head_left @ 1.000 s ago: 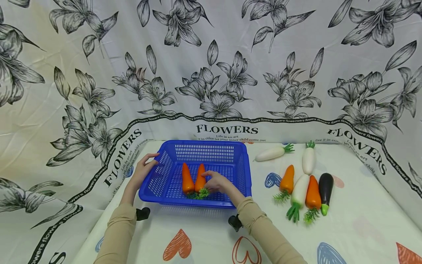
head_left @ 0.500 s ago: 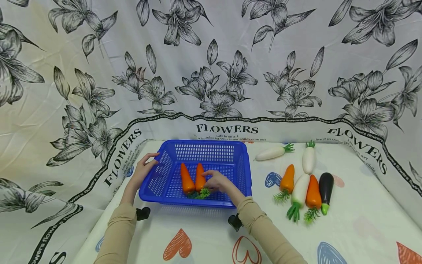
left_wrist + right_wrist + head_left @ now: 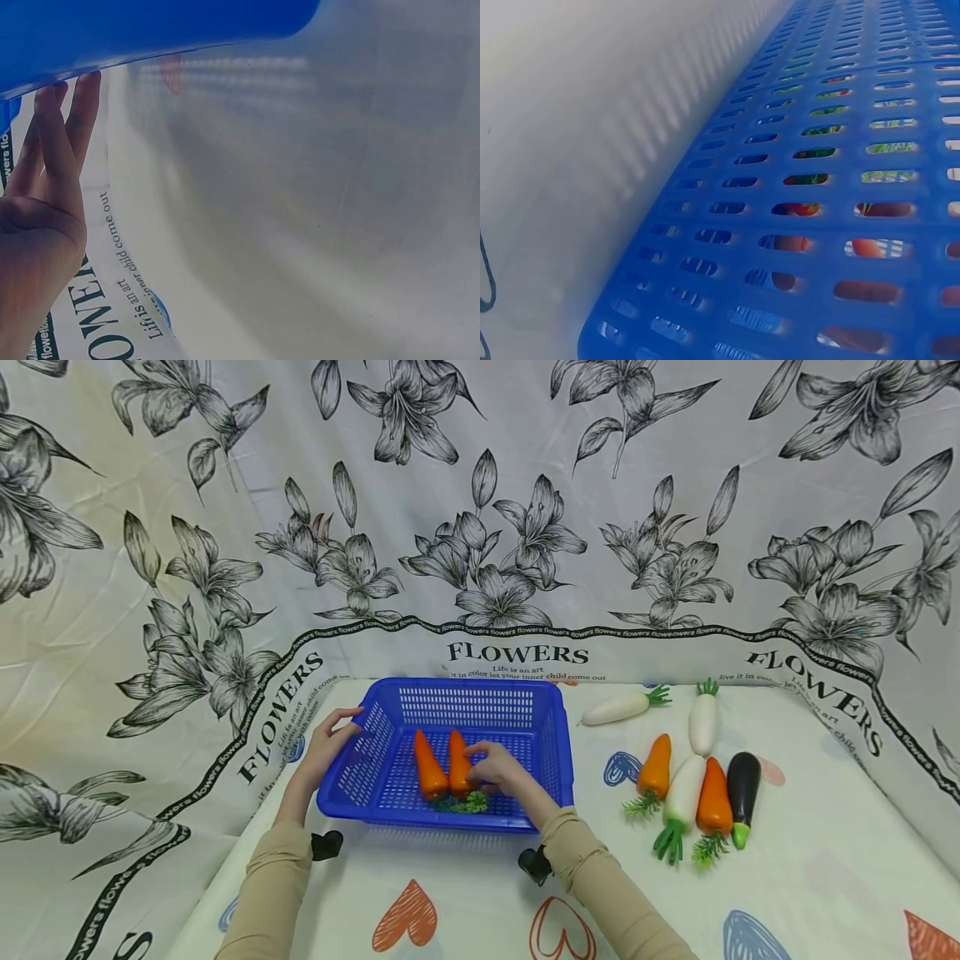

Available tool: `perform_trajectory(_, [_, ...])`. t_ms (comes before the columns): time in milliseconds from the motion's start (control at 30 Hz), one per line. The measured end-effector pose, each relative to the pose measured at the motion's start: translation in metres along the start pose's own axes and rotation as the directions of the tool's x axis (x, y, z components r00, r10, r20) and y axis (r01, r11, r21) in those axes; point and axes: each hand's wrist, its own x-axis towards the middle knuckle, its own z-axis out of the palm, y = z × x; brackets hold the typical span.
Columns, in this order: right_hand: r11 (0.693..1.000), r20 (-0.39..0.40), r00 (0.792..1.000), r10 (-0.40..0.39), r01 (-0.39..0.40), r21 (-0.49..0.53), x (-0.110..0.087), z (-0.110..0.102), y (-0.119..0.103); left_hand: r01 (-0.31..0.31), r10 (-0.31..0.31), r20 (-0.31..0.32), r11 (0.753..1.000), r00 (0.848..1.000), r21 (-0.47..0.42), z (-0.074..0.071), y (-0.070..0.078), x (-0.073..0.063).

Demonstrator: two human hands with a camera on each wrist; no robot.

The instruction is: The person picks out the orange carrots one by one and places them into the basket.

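Note:
Two orange carrots lie side by side in a blue plastic basket [image 3: 480, 693], tips pointing to the back and green tops to the front. My right hand [image 3: 498, 768] is inside the basket and grips the right carrot [image 3: 459, 764] near its thick end; its lower fingers are hidden. The left carrot [image 3: 430, 768] rests beside it, its tip apart. My left hand [image 3: 324, 745] holds the basket's left rim, and in the left wrist view its fingers [image 3: 84, 112] meet the rim from below. Through slots in the right wrist view, bits of hand and orange show.
Right of the basket are a white radish [image 3: 615, 709] at the back, another radish [image 3: 702, 724], a third radish [image 3: 683, 793], a small carrot [image 3: 654, 767], a larger carrot [image 3: 713, 797] and an eggplant [image 3: 742, 785]. A flowered curtain [image 3: 517, 568] hangs behind the table.
Over the last half second, my right hand and both basket carrots have shifted slightly right. Before that, the carrots moved a little left. My left hand and the basket stay nearly still.

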Motion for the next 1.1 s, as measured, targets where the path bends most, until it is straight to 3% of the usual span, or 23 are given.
perform_trajectory(367, [1.000,-0.044,0.999,-0.021,0.022,0.023,-0.001,-0.001,-0.001,0.002,-0.002,-0.003,1.000,1.000,0.007,0.000,0.000,0.001])
perform_trajectory(567, [0.997,-0.128,0.991,-0.044,0.052,0.056,-0.005,0.000,-0.002,-0.005,0.005,0.001,1.000,1.000,0.002,0.000,-0.001,0.000])
perform_trajectory(733, [0.989,-0.184,0.982,-0.050,0.075,0.130,-0.009,0.001,-0.004,-0.011,0.011,-0.003,1.000,1.000,0.008,-0.001,-0.001,0.000])
perform_trajectory(1100, [0.962,-0.223,0.975,-0.017,0.077,0.262,-0.009,0.000,-0.005,-0.012,0.011,-0.007,1.000,1.000,-0.022,0.000,-0.001,0.001])
